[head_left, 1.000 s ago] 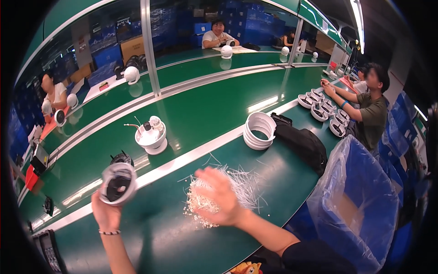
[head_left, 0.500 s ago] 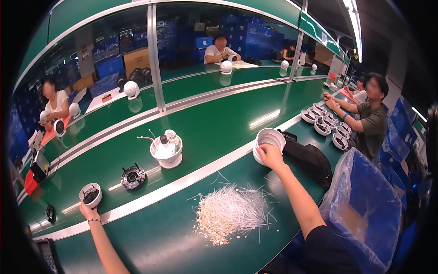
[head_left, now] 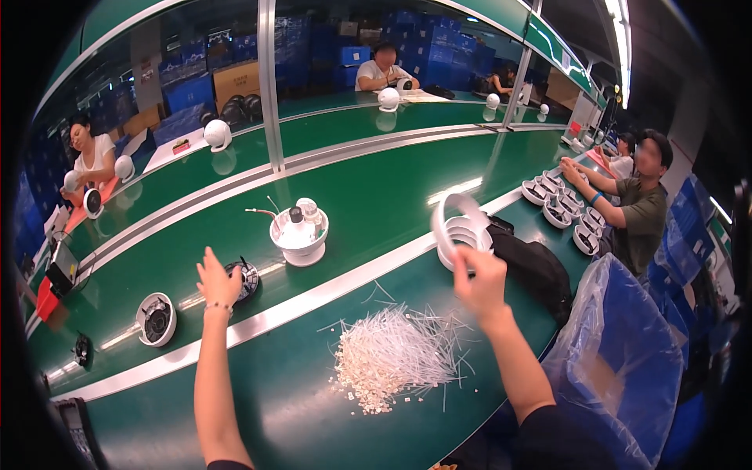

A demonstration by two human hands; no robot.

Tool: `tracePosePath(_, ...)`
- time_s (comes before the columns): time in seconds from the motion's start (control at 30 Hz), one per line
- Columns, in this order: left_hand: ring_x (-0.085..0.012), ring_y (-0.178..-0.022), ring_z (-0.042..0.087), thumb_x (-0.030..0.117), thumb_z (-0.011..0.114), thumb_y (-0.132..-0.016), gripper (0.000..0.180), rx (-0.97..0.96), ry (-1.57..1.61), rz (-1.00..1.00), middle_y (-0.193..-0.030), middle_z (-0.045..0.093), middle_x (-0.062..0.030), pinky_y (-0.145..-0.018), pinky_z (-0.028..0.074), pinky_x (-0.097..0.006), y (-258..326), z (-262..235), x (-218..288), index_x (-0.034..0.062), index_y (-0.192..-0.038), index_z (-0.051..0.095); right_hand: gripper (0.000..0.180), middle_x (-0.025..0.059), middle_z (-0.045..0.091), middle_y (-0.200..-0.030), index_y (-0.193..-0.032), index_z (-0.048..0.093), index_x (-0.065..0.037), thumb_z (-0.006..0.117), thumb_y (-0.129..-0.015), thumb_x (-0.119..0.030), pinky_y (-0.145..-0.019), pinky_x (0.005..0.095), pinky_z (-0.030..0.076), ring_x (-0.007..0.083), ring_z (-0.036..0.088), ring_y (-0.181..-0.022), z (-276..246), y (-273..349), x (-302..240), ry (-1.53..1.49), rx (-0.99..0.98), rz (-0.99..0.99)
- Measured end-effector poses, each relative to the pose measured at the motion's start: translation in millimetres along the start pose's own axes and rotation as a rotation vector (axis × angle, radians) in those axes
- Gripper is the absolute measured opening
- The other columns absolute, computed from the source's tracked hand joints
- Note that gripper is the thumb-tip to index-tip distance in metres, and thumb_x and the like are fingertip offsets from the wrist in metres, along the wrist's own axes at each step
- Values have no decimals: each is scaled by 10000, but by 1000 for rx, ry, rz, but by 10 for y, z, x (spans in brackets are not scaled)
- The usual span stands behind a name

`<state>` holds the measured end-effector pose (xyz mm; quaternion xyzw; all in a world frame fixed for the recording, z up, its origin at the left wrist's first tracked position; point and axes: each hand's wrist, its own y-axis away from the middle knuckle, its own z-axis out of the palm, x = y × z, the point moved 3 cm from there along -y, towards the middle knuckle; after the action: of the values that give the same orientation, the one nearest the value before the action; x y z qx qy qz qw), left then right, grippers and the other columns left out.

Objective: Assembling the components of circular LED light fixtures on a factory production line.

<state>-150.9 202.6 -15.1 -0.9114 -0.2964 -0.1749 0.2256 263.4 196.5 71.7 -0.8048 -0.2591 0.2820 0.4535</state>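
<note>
My right hand (head_left: 482,283) pinches a white ring (head_left: 441,222), blurred by motion. It is raised over a stack of white rings (head_left: 470,233) at the belt's near edge. My left hand (head_left: 218,280) is empty, its fingers stretched out over the green belt. Beside it, partly hidden by the fingers, lies a round black part (head_left: 248,279) with upright prongs. To its left sits a white cup-shaped housing (head_left: 168,332) with a black part inside. Beyond and right of that hand stands a white housing (head_left: 302,254) with a dome-shaped piece and loose wires.
A pile of thin clear strips (head_left: 411,341) and small beige bits (head_left: 362,380) covers the near table. Right of the ring stack lies a black bag (head_left: 536,278). A plastic-lined blue bin (head_left: 627,368) stands at the right. Several white cups (head_left: 558,215) sit near a co-worker (head_left: 646,184).
My left hand has let go of the white cup-shaped housing and moved right, toward the black part. My right hand has lifted a white ring off the stack.
</note>
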Motion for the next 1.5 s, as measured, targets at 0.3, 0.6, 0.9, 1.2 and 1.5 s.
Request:
tracePosePath(0.3,-346,-887,539,97,673,-577,416,-48,167,2,-893,562,-181,-784,438,-389,-104,453,-255,28,-929,461,156,69,622,-752,-800,591,-11,660,-665,-44,-461,274,391,163,535,-521,-290,713,-1325,-495,-295,-299)
tracePosePath(0.6,-232,-932,565,51,700,-607,502,158,625,-95,-966,594,-107,-816,437,-323,287,38,-753,45,-1054,470,146,93,616,-805,-759,569,13,640,-708,-104,-475,252,387,139,523,-555,-220,1449,-2242,-904,-550,-524)
tracePosePath(0.9,-275,-860,596,54,580,-637,494,114,669,-70,-935,605,-174,-790,459,-344,1522,-480,-856,35,-1122,492,193,50,567,-656,-784,570,-19,662,-627,-83,-467,309,376,181,527,-511,-179,1643,-2368,-940,-780,-742)
tracePosePath(1.2,-244,-1005,543,5,516,-675,441,59,845,-163,-1075,559,-164,-884,410,-304,1905,-694,-1175,0,-1115,489,245,60,563,-1046,-817,603,-73,636,-577,-42,-905,497,313,289,477,-1019,-34,1463,-2087,-778,-1029,-813)
tracePosePath(1.5,-255,-953,565,4,500,-677,424,147,813,-73,-1019,576,-174,-859,425,-308,1954,-735,-1169,-4,-1101,492,284,73,573,-906,-835,593,-45,700,-611,-184,-739,386,401,270,522,-837,-5,1534,-2609,-877,-1012,-720)
